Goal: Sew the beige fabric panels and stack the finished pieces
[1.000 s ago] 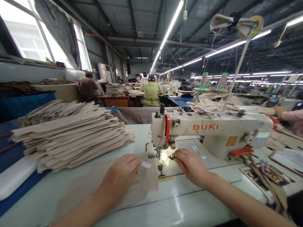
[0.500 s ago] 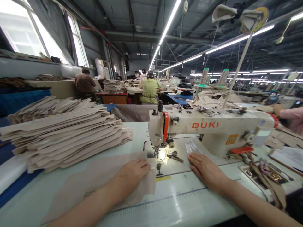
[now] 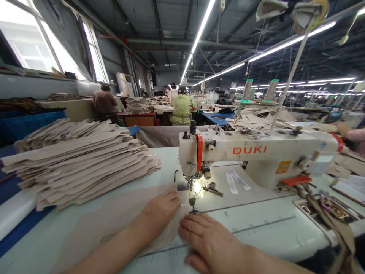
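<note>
My left hand (image 3: pixel 159 213) lies flat on a thin beige fabric panel (image 3: pixel 114 213), its fingertips close to the sewing machine's needle (image 3: pixel 190 184). A small pale patch shows by those fingertips; I cannot tell what it is. At the panel's right edge, my right hand (image 3: pixel 209 238) rests with fingers stretched out, the thumb apart. The white sewing machine (image 3: pixel 225 146) with orange lettering stands just beyond both hands. Two shiny white strips (image 3: pixel 237 181) lie on its bed, right of a small dark metal piece (image 3: pixel 212 188).
A tall stack of beige fabric pieces (image 3: pixel 94 163) fills the table's left side. Printed ruler marks (image 3: pixel 265 225) run along the front. At right, an inset tray (image 3: pixel 339 215) holds rings and straps. A person in green (image 3: pixel 181 106) sits ahead; another person's arm (image 3: pixel 352 133) shows at right.
My right hand has moved left and toward me, from the white strips to the fabric panel's edge. The strips now lie uncovered. My left hand has stayed nearly in place.
</note>
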{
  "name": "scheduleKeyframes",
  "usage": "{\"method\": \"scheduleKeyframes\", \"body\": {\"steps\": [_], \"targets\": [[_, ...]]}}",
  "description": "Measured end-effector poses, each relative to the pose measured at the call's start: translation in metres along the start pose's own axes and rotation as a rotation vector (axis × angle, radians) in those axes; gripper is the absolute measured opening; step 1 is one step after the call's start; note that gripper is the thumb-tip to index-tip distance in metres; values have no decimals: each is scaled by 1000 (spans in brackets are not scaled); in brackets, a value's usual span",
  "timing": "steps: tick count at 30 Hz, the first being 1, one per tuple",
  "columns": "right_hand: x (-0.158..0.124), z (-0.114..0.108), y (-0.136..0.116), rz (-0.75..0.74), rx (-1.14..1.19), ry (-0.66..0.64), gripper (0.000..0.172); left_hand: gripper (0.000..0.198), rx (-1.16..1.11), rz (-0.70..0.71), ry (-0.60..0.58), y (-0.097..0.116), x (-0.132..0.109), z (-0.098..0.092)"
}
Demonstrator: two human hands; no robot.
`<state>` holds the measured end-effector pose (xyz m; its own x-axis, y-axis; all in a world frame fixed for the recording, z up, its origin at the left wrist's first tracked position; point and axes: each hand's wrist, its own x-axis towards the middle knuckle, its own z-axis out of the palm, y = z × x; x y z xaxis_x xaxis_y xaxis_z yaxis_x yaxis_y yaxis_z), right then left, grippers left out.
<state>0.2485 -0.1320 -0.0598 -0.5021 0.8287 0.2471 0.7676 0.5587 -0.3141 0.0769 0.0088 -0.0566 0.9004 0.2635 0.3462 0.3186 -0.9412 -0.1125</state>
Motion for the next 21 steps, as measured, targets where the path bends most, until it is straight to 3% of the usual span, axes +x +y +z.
{"method": "scheduleKeyframes", "body": {"steps": [5, 8, 12, 17, 21], "targets": [[13, -5, 5, 62, -11, -23, 45, 21, -95, -115, 139, -14, -5, 10], [17, -10, 7, 49, -30, -13, 42, 24, -58, -38, 189, -15, -4, 12], [16, -8, 9, 46, -26, -2, 43, 24, 1, 66, 131, -9, -2, 13], [15, -4, 10, 42, 7, 8, 44, 26, 36, 52, 56, -7, -3, 17], [16, -3, 11, 43, 19, 7, 44, 27, 31, 24, 78, -7, -6, 18]]}}
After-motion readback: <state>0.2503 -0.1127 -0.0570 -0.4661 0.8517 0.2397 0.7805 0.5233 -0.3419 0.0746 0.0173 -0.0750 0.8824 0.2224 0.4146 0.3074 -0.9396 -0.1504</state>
